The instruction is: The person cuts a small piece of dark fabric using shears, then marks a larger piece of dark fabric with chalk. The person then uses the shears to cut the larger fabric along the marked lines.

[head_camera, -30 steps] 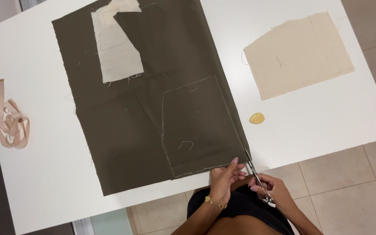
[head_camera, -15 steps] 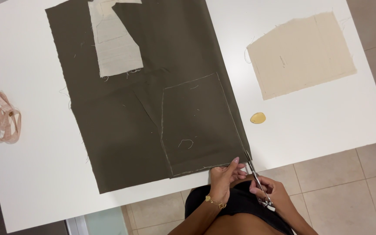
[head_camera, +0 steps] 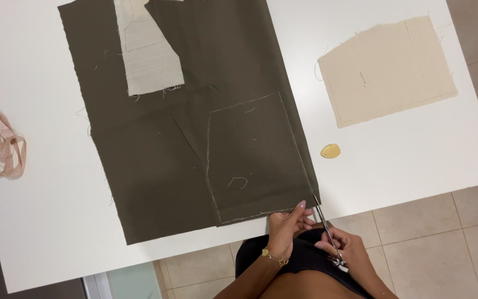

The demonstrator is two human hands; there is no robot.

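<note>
Lying coiled at the far left of the white table (head_camera: 45,221), well apart from the olive fabric (head_camera: 156,144), a pink measuring tape (head_camera: 0,149) sits with one end trailing straight toward the far edge; the olive fabric itself covers the middle of the table, running from the far edge to the near one, with loose threads along its left side. Resting on the fabric's far part is a narrow cream pattern piece (head_camera: 147,52) with frayed lower edges. A chalked rectangle (head_camera: 250,158) marks the fabric's near right part, its right line running just inside the fabric's right edge. At the fabric's near right corner, at the table's near edge, the left hand (head_camera: 286,230), a gold bracelet (head_camera: 275,257) at its wrist, has its fingers (head_camera: 300,207) closed in a pinch on the cloth's hem. Just right of that hand, the scissors (head_camera: 325,227) point their tips into the fabric's corner beside the chalk line; whether the blades are parted cannot be told. The right hand (head_camera: 344,249), off the table's near edge, has its fingers wrapped through the scissors' handles. Right of the fabric, a small yellow tailor's chalk (head_camera: 330,150) lies on bare table, and beyond it a large cream fabric panel (head_camera: 388,69) lies flat, well apart from the olive fabric
</note>
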